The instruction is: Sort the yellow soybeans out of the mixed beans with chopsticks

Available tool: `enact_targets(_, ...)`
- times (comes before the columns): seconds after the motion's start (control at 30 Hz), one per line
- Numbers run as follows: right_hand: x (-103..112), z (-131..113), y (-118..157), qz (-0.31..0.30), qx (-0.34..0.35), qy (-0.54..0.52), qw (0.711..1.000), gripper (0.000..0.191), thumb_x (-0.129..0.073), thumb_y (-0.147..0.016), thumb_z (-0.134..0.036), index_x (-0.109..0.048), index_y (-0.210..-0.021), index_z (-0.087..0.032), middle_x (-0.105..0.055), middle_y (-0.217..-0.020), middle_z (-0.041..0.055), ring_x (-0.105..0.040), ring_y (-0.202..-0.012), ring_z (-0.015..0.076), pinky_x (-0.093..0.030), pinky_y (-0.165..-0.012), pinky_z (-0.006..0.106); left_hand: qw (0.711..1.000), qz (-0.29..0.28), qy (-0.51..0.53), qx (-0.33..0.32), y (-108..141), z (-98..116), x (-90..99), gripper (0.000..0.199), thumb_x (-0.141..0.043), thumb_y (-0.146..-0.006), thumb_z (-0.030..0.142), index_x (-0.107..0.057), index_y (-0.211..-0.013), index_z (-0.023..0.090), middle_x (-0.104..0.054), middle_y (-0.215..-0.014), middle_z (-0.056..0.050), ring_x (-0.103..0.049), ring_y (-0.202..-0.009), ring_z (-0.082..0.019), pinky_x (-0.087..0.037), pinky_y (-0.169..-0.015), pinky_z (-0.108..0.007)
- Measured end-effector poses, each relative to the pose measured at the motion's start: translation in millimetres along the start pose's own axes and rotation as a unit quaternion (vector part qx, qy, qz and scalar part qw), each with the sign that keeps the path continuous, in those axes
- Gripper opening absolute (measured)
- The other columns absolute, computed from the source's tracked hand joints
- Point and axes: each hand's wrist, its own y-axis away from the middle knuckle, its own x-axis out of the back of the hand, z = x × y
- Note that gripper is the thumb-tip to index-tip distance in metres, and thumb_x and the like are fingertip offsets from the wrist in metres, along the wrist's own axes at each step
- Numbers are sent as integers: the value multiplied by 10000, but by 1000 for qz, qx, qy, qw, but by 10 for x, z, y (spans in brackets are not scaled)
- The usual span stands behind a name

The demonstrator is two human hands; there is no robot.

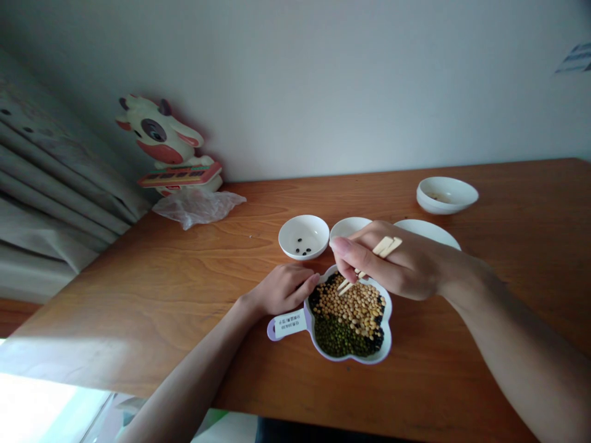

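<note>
Right hand [392,261] narrow, pinching wooden chopsticks [347,285] among soybeans [348,306] in white lobed dish [390,311]. Left hand [284,289] curled against dish rim, grip unclear; small white bowl [298,253] just beyond it.

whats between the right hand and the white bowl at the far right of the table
The head view shows a white dish there, partly hidden behind the right hand, with the far white bowl just beyond it.

Table [138,307] varnished wood, satin; bowl [289,232] glossy white ceramic; chopsticks [386,247] matt bare wood.
</note>
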Motion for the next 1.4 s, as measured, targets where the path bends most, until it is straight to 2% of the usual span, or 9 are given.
enact_targets(0.3,46,27,23,12,11,-13,1000,698,-391,-1169,-626,-698,-748,-162,-697,-675,19,-588,-584,124,-399,-613,310,1000,-13,2,7,14,-56,-29,458,-337,-1207,385,-586,-880,182,-664,-846,-57,-601,-759,-180,-478,-765,-327)
enact_targets(0.63,13,7,1,1,16,4,1000,767,-330,-1155,-694,-681,-735,-157,-652,-618,21,-511,-523,114,-280,-557,347,1000,-18,13,11,7,-25,-12,454,-332,-1207,380,-583,-884,183,-683,-869,-67,-625,-797,-190,-510,-822,-333)
enact_targets(0.93,0,7,-4,-5,10,-6,1000,783,-324,-1134,-739,-672,-737,-162,-640,-618,21,-499,-524,118,-264,-546,350,1000,-19,12,10,1,-5,-1,467,-321,-1205,386,-598,-891,180,-684,-867,-73,-631,-805,-198,-523,-839,-346)
enact_targets(1.13,24,12,26,-3,-5,-3,1000,788,-298,-1149,-717,-676,-732,-164,-653,-634,19,-507,-534,113,-294,-556,341,1000,-19,14,12,-2,-9,-1,462,-330,-1206,385,-557,-856,186,-653,-827,-51,-585,-747,-174,-493,-782,-322)
enact_targets(1.4,18,3,5,-7,11,6,1000,788,-290,-1147,-724,-663,-741,-160,-634,-622,20,-478,-521,112,-256,-556,354,999,-20,22,14,-8,13,6,466,-325,-1207,392,-618,-913,181,-707,-890,-80,-667,-830,-205,-533,-844,-347)
